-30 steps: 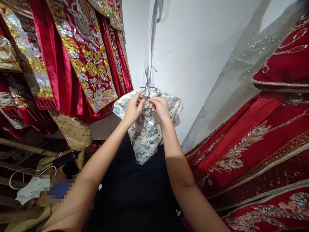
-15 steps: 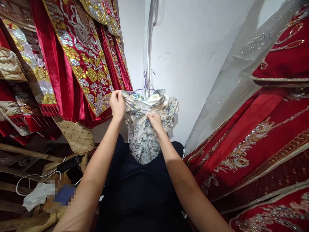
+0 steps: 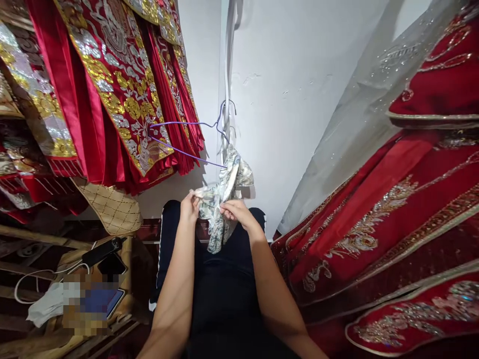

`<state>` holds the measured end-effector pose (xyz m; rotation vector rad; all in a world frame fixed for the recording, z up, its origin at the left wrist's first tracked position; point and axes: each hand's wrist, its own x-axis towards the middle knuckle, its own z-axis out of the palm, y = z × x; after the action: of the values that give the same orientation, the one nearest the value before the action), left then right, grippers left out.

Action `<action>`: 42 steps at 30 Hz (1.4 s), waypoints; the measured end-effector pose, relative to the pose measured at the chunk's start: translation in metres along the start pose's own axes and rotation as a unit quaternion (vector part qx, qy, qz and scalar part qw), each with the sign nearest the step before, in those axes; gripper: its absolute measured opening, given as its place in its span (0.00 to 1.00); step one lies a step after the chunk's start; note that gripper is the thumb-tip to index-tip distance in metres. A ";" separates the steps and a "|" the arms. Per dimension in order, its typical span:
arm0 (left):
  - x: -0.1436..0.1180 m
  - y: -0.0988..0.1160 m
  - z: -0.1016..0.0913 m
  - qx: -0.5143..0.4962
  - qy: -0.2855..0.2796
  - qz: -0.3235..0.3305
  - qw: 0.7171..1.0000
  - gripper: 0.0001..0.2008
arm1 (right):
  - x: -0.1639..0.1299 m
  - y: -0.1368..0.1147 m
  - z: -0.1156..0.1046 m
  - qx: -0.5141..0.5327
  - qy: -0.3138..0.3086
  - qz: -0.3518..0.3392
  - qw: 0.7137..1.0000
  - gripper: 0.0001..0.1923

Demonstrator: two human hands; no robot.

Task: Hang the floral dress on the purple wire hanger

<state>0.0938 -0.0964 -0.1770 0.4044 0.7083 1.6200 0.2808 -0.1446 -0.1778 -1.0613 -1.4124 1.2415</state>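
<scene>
Pulling downward, I now have the small white-and-blue floral brocade garment (image 3: 224,194) off the thin purple wire hanger (image 3: 187,142), which has swung left; left hand (image 3: 190,207) and right hand (image 3: 235,212) both pinch its bunched cloth, low before the white wall (image 3: 292,99).

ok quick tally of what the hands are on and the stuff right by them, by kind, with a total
Floral garment, bunched, gripped by the left hand and the right hand: 1
Purple wire hanger, tilted, one end caught in the garment: 1
Dark phones on the low stand at the left: 2
White cloth beside them: 1
Total: 5
</scene>
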 end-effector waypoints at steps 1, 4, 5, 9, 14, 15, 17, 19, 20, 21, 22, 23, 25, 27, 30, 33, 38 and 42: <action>-0.006 -0.002 0.007 0.004 -0.029 0.008 1.000 0.03 | -0.001 -0.001 -0.003 -0.014 0.005 0.000 1.000 0.20; -0.025 0.005 0.033 0.066 -0.155 0.084 0.982 0.05 | 0.000 -0.006 -0.002 -0.042 0.092 -0.073 0.992 0.20; -0.032 0.009 0.041 0.110 -0.199 0.121 0.966 0.07 | 0.000 -0.008 0.001 -0.046 0.110 -0.104 0.987 0.23; -0.060 0.020 0.061 0.314 -0.281 0.256 0.870 0.10 | 0.004 -0.018 0.020 0.002 0.030 -0.149 0.988 0.23; -0.067 0.021 0.046 0.488 -0.280 0.337 0.755 0.14 | 0.007 -0.032 0.017 0.073 0.005 -0.072 0.995 0.09; -0.066 0.020 0.036 0.497 -0.304 0.303 0.754 0.16 | 0.007 -0.035 0.011 0.072 -0.009 -0.055 0.996 0.07; -0.063 0.019 0.011 0.516 -0.373 0.192 0.747 0.20 | 0.008 -0.045 -0.007 0.041 -0.063 -0.038 0.996 0.06; -0.061 0.023 -0.014 0.559 -0.417 0.100 0.710 0.22 | 0.010 -0.060 -0.028 -0.034 -0.109 -0.067 0.991 0.05; -0.059 0.028 -0.025 0.589 -0.421 0.080 0.685 0.23 | 0.013 -0.068 -0.039 -0.080 -0.111 -0.102 0.985 0.04; -0.057 0.035 -0.034 0.619 -0.416 0.075 0.662 0.23 | 0.017 -0.077 -0.048 -0.121 -0.090 -0.150 0.977 0.04; -0.054 0.043 -0.041 0.648 -0.403 0.083 0.641 0.22 | 0.024 -0.084 -0.056 -0.151 -0.045 -0.204 0.966 0.06; -0.050 0.053 -0.045 0.674 -0.384 0.099 0.623 0.22 | 0.033 -0.091 -0.063 -0.168 0.012 -0.254 0.953 0.11; -0.038 0.075 -0.047 0.723 -0.340 0.138 0.585 0.20 | 0.054 -0.097 -0.071 -0.175 0.105 -0.306 0.930 0.19; -0.026 0.094 -0.043 0.770 -0.295 0.177 0.538 0.19 | 0.075 -0.095 -0.073 -0.191 0.124 -0.286 0.931 0.21; -0.010 0.110 -0.034 0.810 -0.261 0.235 0.470 0.16 | 0.095 -0.084 -0.076 -0.247 0.101 -0.224 0.937 0.14; 0.001 0.118 -0.021 0.803 -0.263 0.292 0.449 0.10 | 0.097 -0.083 -0.089 -0.269 0.127 -0.215 0.930 0.12; 0.017 0.130 0.011 0.727 -0.272 0.394 0.492 0.04 | 0.087 -0.102 -0.120 -0.256 0.128 -0.204 0.936 0.15; 0.024 0.138 0.040 0.655 -0.337 0.443 0.512 0.06 | 0.077 -0.108 -0.126 -0.254 0.094 -0.207 0.940 0.18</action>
<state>0.0099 -0.0716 -0.0604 2.7353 1.0507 1.1742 0.3882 -0.0589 -0.0570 -1.1051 -1.7382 0.4672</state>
